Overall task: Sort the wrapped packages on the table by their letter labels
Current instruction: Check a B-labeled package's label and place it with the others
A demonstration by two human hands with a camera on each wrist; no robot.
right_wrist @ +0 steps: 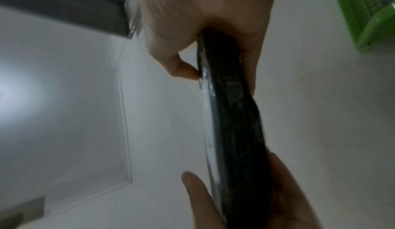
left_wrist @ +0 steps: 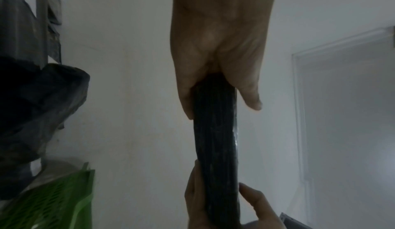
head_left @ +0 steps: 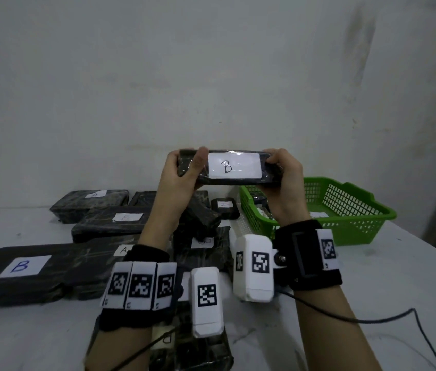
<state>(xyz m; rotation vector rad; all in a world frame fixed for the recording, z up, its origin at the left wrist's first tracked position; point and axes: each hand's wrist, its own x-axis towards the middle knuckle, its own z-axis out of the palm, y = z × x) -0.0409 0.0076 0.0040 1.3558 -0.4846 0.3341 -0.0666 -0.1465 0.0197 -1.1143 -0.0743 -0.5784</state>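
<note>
I hold a black wrapped package (head_left: pixel 227 168) up in front of me, its white label marked "B" facing me. My left hand (head_left: pixel 184 170) grips its left end and my right hand (head_left: pixel 283 170) grips its right end, thumbs on the front face. The wrist views show the package (left_wrist: pixel 215 139) (right_wrist: pixel 233 114) edge-on between thumb and fingers of both hands. On the table below lie several more black packages: a large one labelled "B" (head_left: pixel 21 266) at the near left, one labelled "A" (head_left: pixel 123 249), and others (head_left: pixel 115 218) behind.
A green plastic basket (head_left: pixel 345 210) stands on the white table at the right, with something inside. A black cable (head_left: pixel 399 319) trails across the table at the near right. A plain wall rises behind the table.
</note>
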